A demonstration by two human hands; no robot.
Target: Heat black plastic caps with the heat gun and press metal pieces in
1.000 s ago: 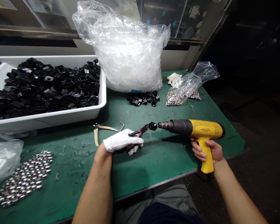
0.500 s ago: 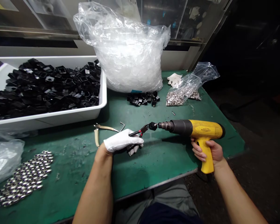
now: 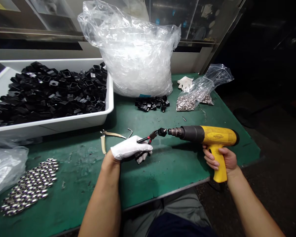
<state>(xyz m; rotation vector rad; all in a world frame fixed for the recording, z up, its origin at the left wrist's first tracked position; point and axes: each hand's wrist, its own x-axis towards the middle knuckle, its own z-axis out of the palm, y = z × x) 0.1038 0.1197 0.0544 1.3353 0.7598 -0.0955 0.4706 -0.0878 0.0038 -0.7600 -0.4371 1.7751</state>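
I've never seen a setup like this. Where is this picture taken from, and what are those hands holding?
This picture comes from a camera worn on a person's head, looking forward and down, so the two arms are the wearer's own. No robot is involved. The left hand, in a white glove, holds pliers with a small black part at their tip. The bare right hand holds what looks like a yellow heat gun, its nozzle pointed at that part. On the green table lie a white tub of black parts, a big clear bag, a small bag of metal pieces and a pile of metal rings.
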